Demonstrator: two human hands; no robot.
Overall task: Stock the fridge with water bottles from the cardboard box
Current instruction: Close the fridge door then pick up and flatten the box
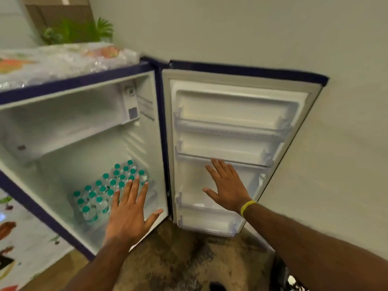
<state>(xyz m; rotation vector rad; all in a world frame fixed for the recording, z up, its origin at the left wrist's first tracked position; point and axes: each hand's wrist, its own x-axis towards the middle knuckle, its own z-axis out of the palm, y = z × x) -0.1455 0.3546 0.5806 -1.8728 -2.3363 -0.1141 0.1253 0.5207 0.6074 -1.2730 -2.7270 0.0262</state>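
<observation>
The small fridge (pixel 75 114) stands open, white inside with a dark blue trim. Several clear water bottles with teal caps (pixel 105 192) stand packed together on its lower shelf. My left hand (pixel 129 211) hovers flat, fingers spread, just in front of the bottles and holds nothing. My right hand (pixel 225 185), a yellow band at its wrist, is spread open against the inside of the fridge door (pixel 235 114), below the middle door rack. The door racks hold nothing. A cardboard box (pixel 60 12) shows at the top left, behind the fridge.
A floral sheet wrapped in plastic (pixel 58 61) covers the fridge top, with green plants (pixel 84 31) behind it. A plain wall (pixel 273 34) runs behind the door. The mottled brown floor (pixel 189 259) lies below.
</observation>
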